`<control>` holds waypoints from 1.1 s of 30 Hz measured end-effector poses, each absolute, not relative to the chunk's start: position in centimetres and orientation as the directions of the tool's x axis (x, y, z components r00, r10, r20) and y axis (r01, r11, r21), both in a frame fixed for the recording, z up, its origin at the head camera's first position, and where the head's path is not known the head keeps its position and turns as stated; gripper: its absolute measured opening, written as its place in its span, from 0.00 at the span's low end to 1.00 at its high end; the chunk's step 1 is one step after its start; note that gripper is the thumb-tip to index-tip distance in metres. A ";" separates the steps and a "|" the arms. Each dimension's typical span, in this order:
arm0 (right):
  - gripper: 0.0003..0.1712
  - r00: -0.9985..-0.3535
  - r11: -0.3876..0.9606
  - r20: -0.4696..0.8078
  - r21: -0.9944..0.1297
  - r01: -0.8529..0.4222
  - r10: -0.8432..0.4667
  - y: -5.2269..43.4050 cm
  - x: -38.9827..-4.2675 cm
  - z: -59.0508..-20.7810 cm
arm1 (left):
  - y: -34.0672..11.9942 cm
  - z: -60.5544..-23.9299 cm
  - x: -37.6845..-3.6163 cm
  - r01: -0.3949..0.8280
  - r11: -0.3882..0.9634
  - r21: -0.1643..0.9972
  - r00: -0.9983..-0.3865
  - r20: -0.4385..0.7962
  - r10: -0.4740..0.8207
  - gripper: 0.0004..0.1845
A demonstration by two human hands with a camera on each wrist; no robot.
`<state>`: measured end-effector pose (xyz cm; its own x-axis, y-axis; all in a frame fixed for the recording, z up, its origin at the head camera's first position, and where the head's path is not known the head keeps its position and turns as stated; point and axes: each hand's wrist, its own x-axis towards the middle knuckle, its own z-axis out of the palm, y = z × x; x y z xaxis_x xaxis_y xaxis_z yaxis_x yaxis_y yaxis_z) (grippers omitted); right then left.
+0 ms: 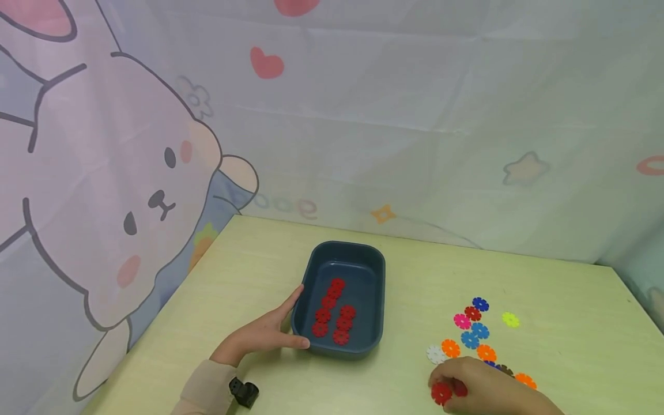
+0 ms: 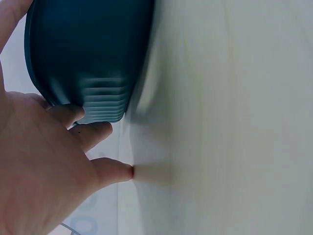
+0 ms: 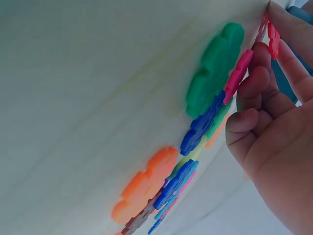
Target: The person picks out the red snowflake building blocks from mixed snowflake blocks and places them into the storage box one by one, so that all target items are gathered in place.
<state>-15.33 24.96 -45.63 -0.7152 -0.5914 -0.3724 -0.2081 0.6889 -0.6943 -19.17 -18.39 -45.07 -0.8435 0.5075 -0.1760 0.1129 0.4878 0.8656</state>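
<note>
A dark blue tray [image 1: 342,354] stands on the table with several red flower-shaped discs [image 1: 340,336] in two rows inside it. My left hand [image 1: 267,332] rests against the tray's left side, fingers spread. The left wrist view shows its fingertips touching the tray wall [image 2: 102,93], with one reaching down to the tabletop. To the right, my right hand [image 1: 479,383] pinches a red disc [image 1: 441,393]. A second red piece [image 1: 459,388] shows among its fingers. In the right wrist view the pinched red disc [image 3: 273,39] is partly covered by the fingers.
Loose discs lie around the right hand, among them a white one [image 1: 436,354], an orange one [image 1: 451,348], a light blue one [image 1: 480,330] and a yellow one [image 1: 510,320]. A green disc [image 3: 215,71] lies near that hand. A printed cloth [image 1: 415,115] hangs behind the table.
</note>
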 end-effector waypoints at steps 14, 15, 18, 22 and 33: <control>0.16 -0.718 0.711 -0.416 -0.686 -0.154 -0.558 24.8 -15.3 -45.4 | -18.5 -45.2 -19.1 0.111 0.487 0.866 -0.846 -0.175 0.504 0.59; 0.16 -0.715 0.711 -0.418 -0.686 -0.156 -0.560 24.8 -15.3 -45.4 | -18.4 -45.1 -19.1 0.112 0.489 0.865 -0.847 -0.174 0.503 0.59; 0.15 -0.703 0.697 -0.384 -0.682 -0.220 -0.598 24.6 -15.6 -45.4 | -18.4 -45.1 -19.0 0.112 0.491 0.864 -0.847 -0.175 0.501 0.59; 0.14 -0.662 0.618 -0.261 -0.684 -0.387 -0.703 24.2 -16.4 -45.1 | -18.4 -45.1 -19.0 0.106 0.493 0.864 -0.849 -0.180 0.497 0.59; 0.15 -0.628 0.542 -0.055 -0.567 -0.621 -0.777 22.2 -18.6 -42.1 | -18.3 -45.1 -19.1 0.108 0.502 0.858 -0.850 -0.183 0.495 0.58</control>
